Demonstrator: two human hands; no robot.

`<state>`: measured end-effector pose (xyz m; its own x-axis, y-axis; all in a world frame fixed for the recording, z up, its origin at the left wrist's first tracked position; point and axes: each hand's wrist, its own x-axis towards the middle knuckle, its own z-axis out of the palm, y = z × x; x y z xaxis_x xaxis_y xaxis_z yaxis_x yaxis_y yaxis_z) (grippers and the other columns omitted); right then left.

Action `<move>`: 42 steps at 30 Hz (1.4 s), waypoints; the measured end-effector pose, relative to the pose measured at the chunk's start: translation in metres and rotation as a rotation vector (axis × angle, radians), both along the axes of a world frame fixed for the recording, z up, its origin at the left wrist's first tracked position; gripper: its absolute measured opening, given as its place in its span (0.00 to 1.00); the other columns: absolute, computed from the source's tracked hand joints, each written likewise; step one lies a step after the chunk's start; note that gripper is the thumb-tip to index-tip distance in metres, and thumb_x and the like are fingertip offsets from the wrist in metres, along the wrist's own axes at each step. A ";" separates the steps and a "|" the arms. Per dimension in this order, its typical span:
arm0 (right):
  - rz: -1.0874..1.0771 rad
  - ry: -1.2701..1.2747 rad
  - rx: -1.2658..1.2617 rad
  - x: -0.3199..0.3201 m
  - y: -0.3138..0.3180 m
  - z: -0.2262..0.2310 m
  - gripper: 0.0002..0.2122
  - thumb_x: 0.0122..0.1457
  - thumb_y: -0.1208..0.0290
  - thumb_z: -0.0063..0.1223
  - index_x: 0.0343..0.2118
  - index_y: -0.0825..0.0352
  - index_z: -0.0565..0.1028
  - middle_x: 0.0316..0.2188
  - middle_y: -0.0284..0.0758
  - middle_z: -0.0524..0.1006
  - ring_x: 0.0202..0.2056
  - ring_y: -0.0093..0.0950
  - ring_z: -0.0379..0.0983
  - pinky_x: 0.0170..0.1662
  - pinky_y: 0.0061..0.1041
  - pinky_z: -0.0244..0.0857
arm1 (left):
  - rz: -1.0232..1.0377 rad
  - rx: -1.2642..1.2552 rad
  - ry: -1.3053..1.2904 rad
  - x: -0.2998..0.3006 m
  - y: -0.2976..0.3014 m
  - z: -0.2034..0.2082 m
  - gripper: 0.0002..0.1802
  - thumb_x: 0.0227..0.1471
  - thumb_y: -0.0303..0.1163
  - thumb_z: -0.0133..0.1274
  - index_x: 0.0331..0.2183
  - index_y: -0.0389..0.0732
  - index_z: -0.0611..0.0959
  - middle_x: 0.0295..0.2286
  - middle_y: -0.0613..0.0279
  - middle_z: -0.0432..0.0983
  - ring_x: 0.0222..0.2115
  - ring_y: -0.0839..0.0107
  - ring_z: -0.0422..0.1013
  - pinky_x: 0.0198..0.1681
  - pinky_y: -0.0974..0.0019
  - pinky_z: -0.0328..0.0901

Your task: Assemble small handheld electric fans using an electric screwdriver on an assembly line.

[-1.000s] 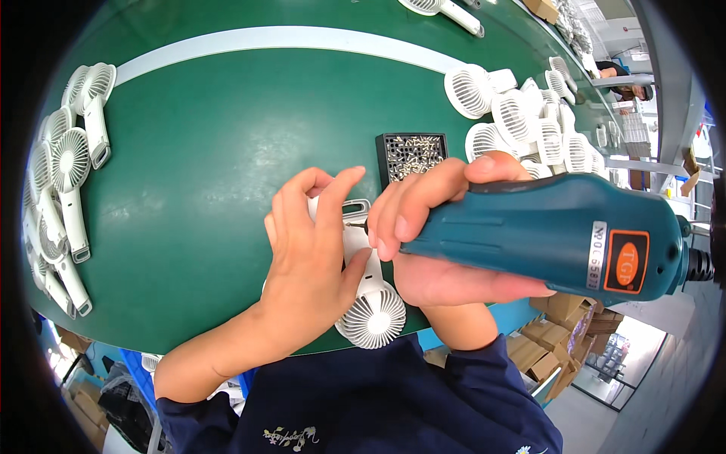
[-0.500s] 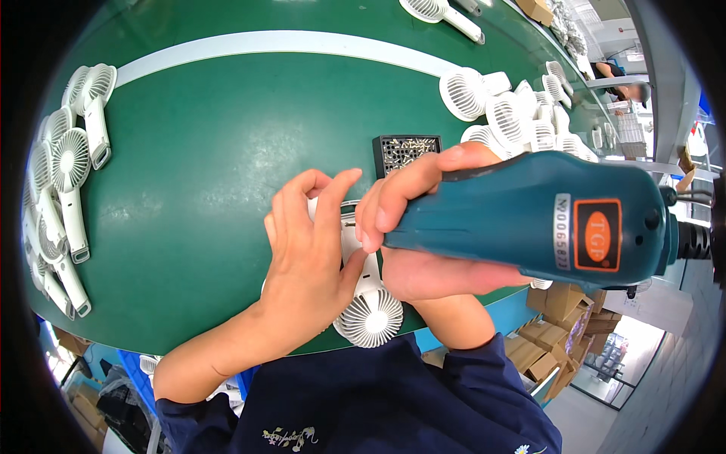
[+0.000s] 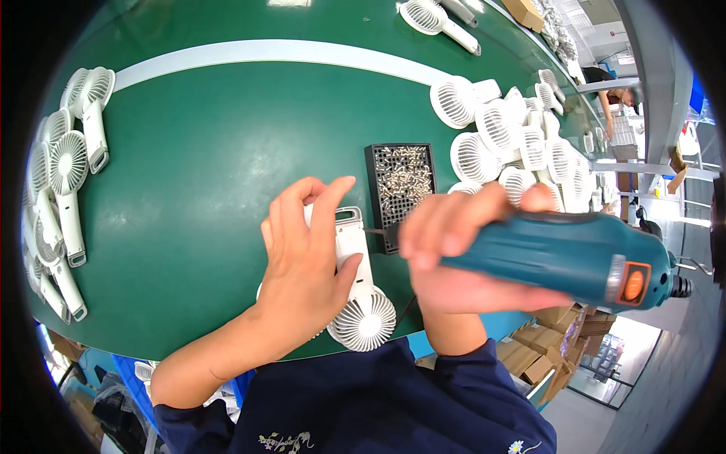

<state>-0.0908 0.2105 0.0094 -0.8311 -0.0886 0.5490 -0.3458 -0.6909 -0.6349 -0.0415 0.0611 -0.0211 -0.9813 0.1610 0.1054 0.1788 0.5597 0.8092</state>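
Screwdriver (image 3: pixel 556 256) in right hand (image 3: pixel 454 287) — left hand (image 3: pixel 299 257) against white fan (image 3: pixel 363 284).

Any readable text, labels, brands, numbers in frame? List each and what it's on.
I don't copy printed text; locations only.
Power screwdriver: orange-and-black label, motion-blurred.
Same screwdriver: pale strip beside it, too blurred to read.
Navy shirt: pale stitched script near the lower edge, small and partly unclear.
White fan being worked on: no readable text.
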 end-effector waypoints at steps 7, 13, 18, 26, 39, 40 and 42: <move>-0.304 -0.074 0.041 -0.019 0.043 -0.017 0.43 0.50 0.22 0.27 0.52 0.62 0.60 0.18 0.37 0.69 0.12 0.26 0.64 0.14 0.26 0.64 | -0.110 -0.077 -0.015 0.001 0.000 0.000 0.43 0.39 0.24 0.62 0.57 0.40 0.62 0.44 0.59 0.71 0.53 0.54 0.57 0.53 0.51 0.49; -0.261 0.027 0.160 -0.017 0.039 -0.032 0.40 0.54 0.26 0.30 0.53 0.62 0.61 0.19 0.34 0.68 0.12 0.24 0.64 0.14 0.23 0.62 | -0.136 -0.103 -0.005 0.000 0.002 0.000 0.42 0.37 0.24 0.63 0.56 0.41 0.64 0.40 0.66 0.76 0.52 0.57 0.59 0.54 0.53 0.48; -0.239 -0.112 0.106 -0.015 0.039 -0.032 0.39 0.53 0.26 0.30 0.52 0.59 0.62 0.19 0.33 0.68 0.12 0.24 0.64 0.13 0.24 0.61 | -0.146 -0.079 0.013 -0.002 0.002 0.002 0.37 0.40 0.23 0.60 0.54 0.40 0.67 0.38 0.63 0.75 0.50 0.56 0.61 0.50 0.51 0.49; -0.099 -0.161 -0.046 0.014 0.029 0.010 0.36 0.56 0.29 0.33 0.55 0.57 0.59 0.23 0.37 0.69 0.14 0.30 0.66 0.17 0.31 0.63 | -0.116 0.053 0.116 0.004 -0.005 -0.003 0.22 0.32 0.29 0.69 0.37 0.45 0.84 0.33 0.66 0.69 0.41 0.61 0.62 0.44 0.60 0.55; 0.000 -0.168 -0.047 0.022 0.015 0.010 0.34 0.56 0.30 0.34 0.54 0.56 0.59 0.23 0.37 0.69 0.16 0.31 0.67 0.19 0.32 0.64 | -0.114 0.287 0.100 0.003 -0.008 -0.011 0.08 0.36 0.28 0.68 0.24 0.42 0.85 0.21 0.70 0.70 0.28 0.71 0.65 0.34 0.66 0.57; -0.030 -0.157 -0.090 0.021 0.014 0.011 0.35 0.56 0.30 0.33 0.54 0.57 0.60 0.23 0.36 0.69 0.15 0.30 0.66 0.18 0.31 0.64 | -0.113 0.287 0.105 0.003 -0.008 -0.011 0.08 0.36 0.28 0.68 0.24 0.42 0.85 0.21 0.70 0.70 0.28 0.71 0.65 0.34 0.66 0.57; -0.047 -0.148 -0.054 0.020 0.016 0.012 0.34 0.57 0.30 0.32 0.54 0.57 0.60 0.24 0.35 0.69 0.14 0.29 0.65 0.16 0.30 0.63 | -0.118 0.341 0.105 0.002 -0.008 -0.011 0.08 0.37 0.28 0.68 0.25 0.42 0.86 0.20 0.70 0.70 0.26 0.71 0.65 0.31 0.67 0.58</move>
